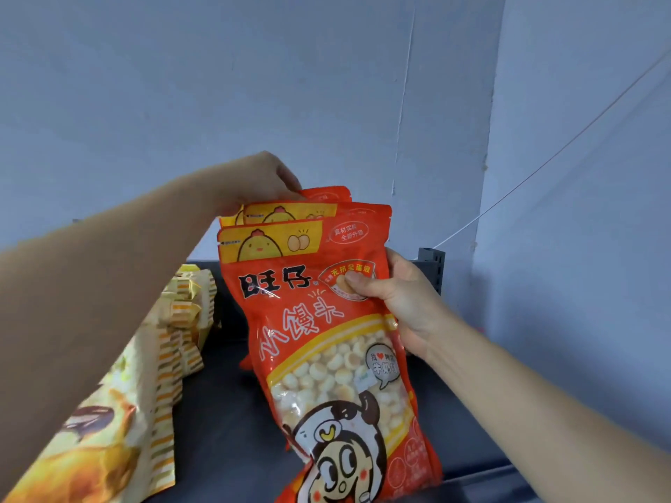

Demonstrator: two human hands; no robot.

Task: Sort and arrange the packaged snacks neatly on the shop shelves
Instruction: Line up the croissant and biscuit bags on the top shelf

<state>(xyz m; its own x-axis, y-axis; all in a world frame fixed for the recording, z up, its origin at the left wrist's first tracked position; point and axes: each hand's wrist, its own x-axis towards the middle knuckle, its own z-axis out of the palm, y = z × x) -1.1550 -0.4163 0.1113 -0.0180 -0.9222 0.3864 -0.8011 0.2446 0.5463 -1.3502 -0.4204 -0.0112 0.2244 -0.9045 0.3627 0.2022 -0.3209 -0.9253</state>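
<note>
A red snack bag [326, 343] with a cartoon face and a window of small round biscuits stands in front, gripped at its upper right edge by my right hand [395, 295], thumb on the front. Two more red bags [326, 208] of the same kind stand upright behind it on the dark shelf [225, 422]. My left hand [268, 176] reaches over from the left and its fingers touch the top edge of the rearmost bag.
Yellow striped snack packs [181, 321] are lined up along the shelf's left side, with a larger yellow bag [94, 437] nearest me. A grey metal shelf post [432, 263] stands at the back right. A pale wall rises behind, with a thin cable across its right part.
</note>
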